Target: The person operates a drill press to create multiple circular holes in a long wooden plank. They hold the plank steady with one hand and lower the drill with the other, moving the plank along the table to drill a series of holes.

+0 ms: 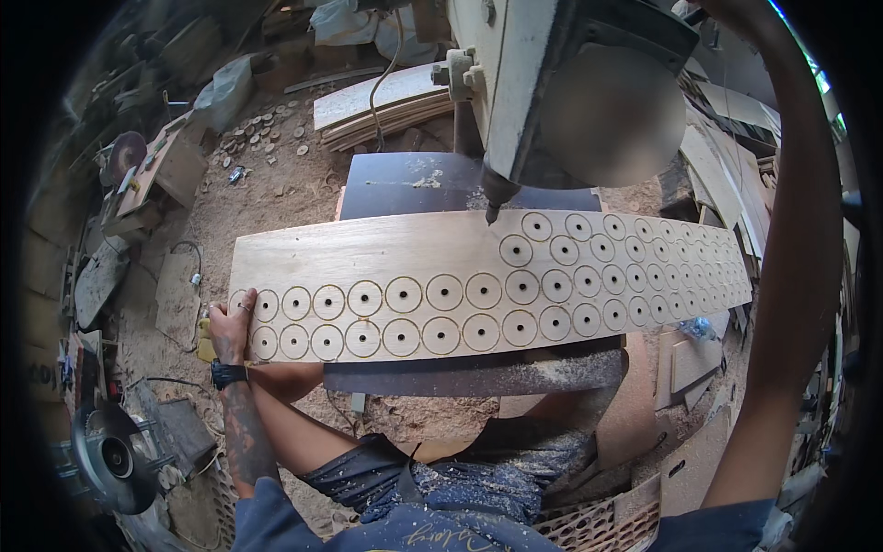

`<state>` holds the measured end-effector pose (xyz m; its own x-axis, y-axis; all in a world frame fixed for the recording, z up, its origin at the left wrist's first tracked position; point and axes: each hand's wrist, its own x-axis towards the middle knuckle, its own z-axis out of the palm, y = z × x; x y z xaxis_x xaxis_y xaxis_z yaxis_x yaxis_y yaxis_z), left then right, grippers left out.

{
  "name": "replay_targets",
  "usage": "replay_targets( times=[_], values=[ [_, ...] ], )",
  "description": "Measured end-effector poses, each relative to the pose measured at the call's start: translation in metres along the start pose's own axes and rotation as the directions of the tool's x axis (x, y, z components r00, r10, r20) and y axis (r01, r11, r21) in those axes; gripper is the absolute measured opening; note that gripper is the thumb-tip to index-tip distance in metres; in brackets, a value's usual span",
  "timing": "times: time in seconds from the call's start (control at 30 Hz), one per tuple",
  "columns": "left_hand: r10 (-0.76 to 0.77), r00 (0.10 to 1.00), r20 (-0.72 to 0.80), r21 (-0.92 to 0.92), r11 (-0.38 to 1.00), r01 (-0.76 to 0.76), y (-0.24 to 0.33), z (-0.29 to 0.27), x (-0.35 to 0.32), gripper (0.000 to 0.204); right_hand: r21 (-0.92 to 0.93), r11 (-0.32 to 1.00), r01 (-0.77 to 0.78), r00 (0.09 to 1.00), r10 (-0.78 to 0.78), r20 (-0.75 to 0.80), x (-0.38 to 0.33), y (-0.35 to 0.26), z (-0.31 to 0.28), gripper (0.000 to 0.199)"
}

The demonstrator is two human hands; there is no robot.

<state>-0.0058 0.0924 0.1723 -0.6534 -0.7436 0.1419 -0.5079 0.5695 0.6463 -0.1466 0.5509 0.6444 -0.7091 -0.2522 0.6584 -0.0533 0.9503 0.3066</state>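
Observation:
A long pale plywood board (368, 248) lies across a dark table (395, 175) under a drill press (570, 101). Circles with a dark hole at each centre cover its right part and two rows along its near edge; the far left stretch is plain. My left hand (230, 327) grips the board's left end, thumb on top, the other fingers partly hidden beneath. Just above the plain wood, beside the circles, is the drill bit (492, 213). My right arm reaches up on the right, and my right hand (727, 9), partly cut off by the frame, is closed around a dark lever.
Stacked boards (386, 110) lie behind the table. Round wooden discs (267, 133) and sawdust litter the floor at the far left. A grinder-like machine (115, 455) stands at the near left. Wooden panels (722, 175) lean on the right, and perforated offcuts (607, 520) lie near my legs.

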Motion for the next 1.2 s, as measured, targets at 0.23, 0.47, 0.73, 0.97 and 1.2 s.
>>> replay_targets(
  times=[0.23, 0.47, 0.73, 0.97, 1.2],
  values=[
    [-0.009, 1.000, 0.003, 0.015, 1.000, 0.009, -0.005, 0.001, -0.005, 0.072, -0.040, 0.998, -0.050, 0.982, 0.057, 0.179, -0.005, 0.000, -0.015, 0.036],
    [-0.009, 1.000, -0.024, 0.005, 1.000, 0.009, -0.010, 0.004, -0.003, 0.072, -0.057, 0.988, 0.141, 0.990, -0.138, 0.041, -0.066, 0.019, 0.009, 0.044],
    [0.018, 1.000, -0.015, 0.025, 1.000, -0.017, -0.006, 0.001, -0.008, 0.073, 0.206, 0.964, -0.166, 0.986, 0.164, 0.031, -0.196, -0.003, 0.043, 0.030],
    [0.022, 0.999, -0.032, 0.029, 0.999, -0.021, -0.006, 0.001, -0.009, 0.075, 0.301, 0.930, -0.209, 0.970, 0.237, -0.058, -0.220, -0.008, 0.075, 0.024],
    [0.006, 0.999, -0.039, 0.070, 0.998, -0.003, -0.010, 0.004, -0.005, 0.076, 0.306, 0.926, -0.219, 0.969, 0.243, -0.042, -0.231, -0.015, 0.086, 0.024]
  ],
)
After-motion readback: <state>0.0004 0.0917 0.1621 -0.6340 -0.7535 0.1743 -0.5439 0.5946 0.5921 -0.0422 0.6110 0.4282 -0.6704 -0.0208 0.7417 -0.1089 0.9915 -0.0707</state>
